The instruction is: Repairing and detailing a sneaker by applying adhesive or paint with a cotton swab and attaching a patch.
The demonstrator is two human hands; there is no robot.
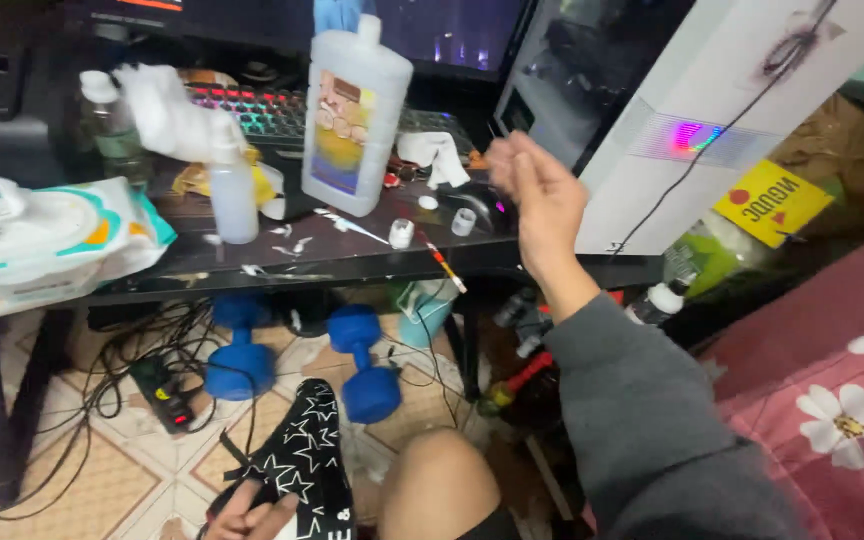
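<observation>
The right hand [542, 195] is raised over the right end of the bench [252, 265], fingers loosely curled with thumb and fingertips drawn close. There might be something thin and dark pinched there, but it's too small and blurry, so I can't tell whether that grip is holding anything or just closed on air.

Nearest stuff to it: a black mouse [482, 205] just beside and a bit below-left of the hand, then a small clear cap [463, 221], and another white cap [402, 233] further left. A thin red-tipped stick [442, 263] lies near the front edge, long axis running diagonally from back-left to front-right, so its near end points roughly toward the hand. The big white bottle [355, 115] stands upright well to the left of the hand, with a smaller white bottle [232, 195] further left still, and a pack of wipes [42, 240] hanging over the far left end.

The left hand [247, 515] is way down at the bottom, resting on a black star-print cloth [302, 460] by the knee, fingers curled onto it, looks like a light hold on the fabric. It's well apart from anything on the bench, so the right hand is clearly the nearer one to all of it.

Under the bench: two blue dumbbells [367, 370] and a tangle of cables [122, 360] on the tiled floor.
</observation>
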